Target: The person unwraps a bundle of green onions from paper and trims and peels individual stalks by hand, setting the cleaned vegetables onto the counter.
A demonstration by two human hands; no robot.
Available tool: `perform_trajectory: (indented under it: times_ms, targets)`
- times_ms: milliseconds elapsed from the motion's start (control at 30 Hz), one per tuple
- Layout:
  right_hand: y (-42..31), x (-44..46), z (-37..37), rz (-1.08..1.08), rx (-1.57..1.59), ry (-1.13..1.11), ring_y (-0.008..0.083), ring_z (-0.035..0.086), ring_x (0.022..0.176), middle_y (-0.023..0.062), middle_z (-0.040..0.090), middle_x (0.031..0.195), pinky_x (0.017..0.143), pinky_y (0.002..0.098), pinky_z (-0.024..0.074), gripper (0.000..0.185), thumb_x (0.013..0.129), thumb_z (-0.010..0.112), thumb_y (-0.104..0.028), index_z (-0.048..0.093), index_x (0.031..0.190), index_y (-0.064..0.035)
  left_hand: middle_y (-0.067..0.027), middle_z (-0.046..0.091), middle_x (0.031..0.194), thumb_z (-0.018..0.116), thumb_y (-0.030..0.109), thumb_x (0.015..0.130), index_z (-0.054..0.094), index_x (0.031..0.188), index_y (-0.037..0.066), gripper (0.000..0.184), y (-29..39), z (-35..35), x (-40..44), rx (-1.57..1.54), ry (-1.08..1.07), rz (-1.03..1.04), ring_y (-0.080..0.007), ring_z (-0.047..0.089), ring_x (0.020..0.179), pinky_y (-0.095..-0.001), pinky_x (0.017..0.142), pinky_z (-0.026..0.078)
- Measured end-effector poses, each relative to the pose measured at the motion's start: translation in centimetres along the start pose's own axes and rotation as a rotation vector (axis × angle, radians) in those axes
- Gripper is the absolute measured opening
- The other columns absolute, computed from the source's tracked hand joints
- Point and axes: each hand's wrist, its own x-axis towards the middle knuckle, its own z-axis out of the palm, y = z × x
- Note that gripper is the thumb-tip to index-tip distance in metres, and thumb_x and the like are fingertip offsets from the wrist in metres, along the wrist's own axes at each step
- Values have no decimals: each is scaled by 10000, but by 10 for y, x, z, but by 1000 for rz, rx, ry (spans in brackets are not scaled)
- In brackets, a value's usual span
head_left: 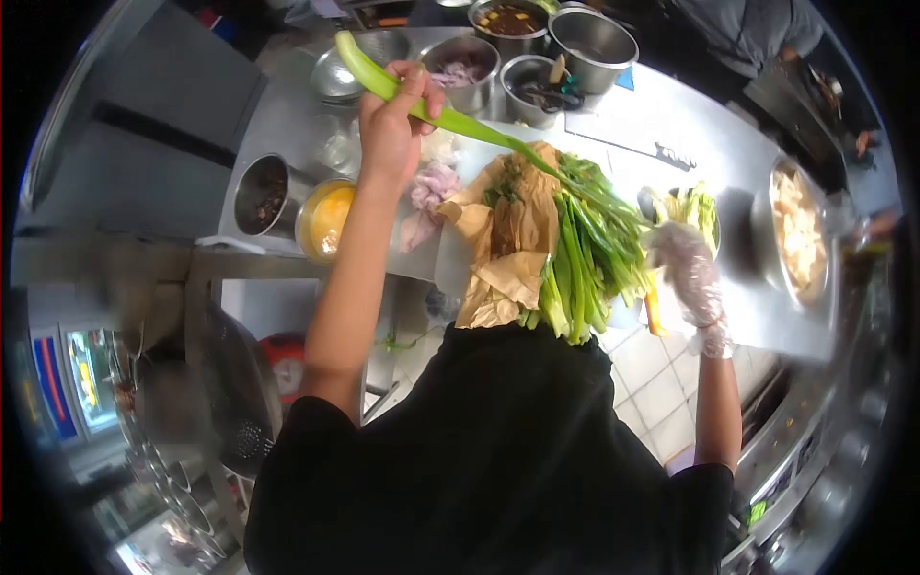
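My bare left hand [395, 120], raised at the upper left, is closed around a long green stalk [470, 126] with a pale thick end. The stalk runs down to the right into a pile of leafy greens [585, 254] at the table's front edge. Crumpled brown paper [513, 240] lies against the left side of the pile. My right hand [682, 264] wears a clear plastic glove and is beside the leafy ends at the right; its fingers are blurred. Just below it is a yellow-orange handle [655, 305].
Behind stand metal bowls of purplish pieces [461, 74] and brown liquid [508, 19]. A yellow-filled container [326, 220] and a dark-filled pot [262, 195] are at left. A large bowl of pale pieces [800, 230] sits right. Another person [767, 34] is at the upper right.
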Motion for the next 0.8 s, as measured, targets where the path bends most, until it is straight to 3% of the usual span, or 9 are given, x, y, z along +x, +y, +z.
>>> perform_trajectory:
  times_ms: [167, 200, 367, 400, 533, 567, 667, 733, 800]
  targets:
    - [-4, -44, -60, -417, -180, 575, 168, 600, 911, 96, 649, 1024, 800, 317, 474, 414, 948, 557, -377, 601, 1187, -41, -60, 557, 748, 536, 221, 970, 537, 971, 50, 170, -48, 54, 8, -81, -296, -142, -107, 453, 640, -241, 534, 331]
    - [-37, -54, -62, -255, -464, 674, 192, 603, 992, 107, 645, 1091, 870, 349, 472, 498, 922, 587, -417, 573, 1245, -38, -57, 564, 737, 538, 216, 966, 557, 997, 48, 172, -56, 76, 8, -99, -345, -160, -111, 503, 667, -242, 546, 354]
    - [-56, -53, -39, -285, -241, 406, 291, 469, 1293, 152, 552, 1328, 1078, 467, 366, 821, 818, 695, -455, 353, 1448, -56, -76, 630, 769, 601, 203, 936, 558, 1001, 30, 190, -106, 213, -25, -282, -714, -219, -140, 627, 737, -267, 620, 505]
    - [-47, -52, -39, -263, 3, 360, 255, 491, 1252, 169, 547, 1302, 1016, 407, 415, 720, 807, 740, -310, 430, 1406, -57, -78, 641, 779, 614, 211, 932, 564, 1024, 20, 218, -106, 237, -37, -249, -801, -274, -147, 643, 751, -276, 640, 529]
    - [2, -58, -94, -68, -95, 451, 82, 518, 775, 26, 589, 911, 647, 242, 434, 430, 917, 624, -227, 546, 1304, -55, -117, 681, 871, 658, 170, 899, 566, 1142, 12, 305, -141, 280, -60, -366, -788, -210, -116, 644, 788, -270, 670, 531]
    - [0, -67, -105, -5, -129, 484, 38, 470, 636, -17, 571, 786, 540, 209, 392, 362, 950, 582, -222, 577, 1272, -57, -88, 665, 899, 617, 114, 898, 587, 1124, 9, 250, -148, 268, -53, -26, -789, -181, -130, 630, 786, -266, 663, 500]
    - [71, -82, -167, -49, -358, 561, 49, 451, 630, 14, 614, 822, 583, 230, 413, 343, 958, 555, -191, 583, 1262, -36, -78, 652, 1069, 574, -29, 819, 632, 1138, 25, 329, -166, 250, -49, 1061, -864, -210, -187, 632, 848, -318, 752, 500]
    - [143, -76, -205, 26, -269, 516, 110, 533, 662, 53, 661, 920, 627, 271, 451, 401, 941, 579, -188, 541, 1302, -17, -88, 653, 1058, 570, -40, 767, 673, 1088, 62, 352, -215, 228, -73, 1363, -923, 77, -224, 619, 940, -368, 819, 494]
    - [193, -67, -228, 64, -538, 420, 201, 611, 771, 99, 671, 1044, 707, 319, 484, 471, 916, 607, -174, 494, 1344, -10, -90, 652, 1053, 564, -42, 761, 683, 1060, 66, 340, -233, 235, -92, 1531, -956, 24, -245, 606, 972, -381, 855, 483]
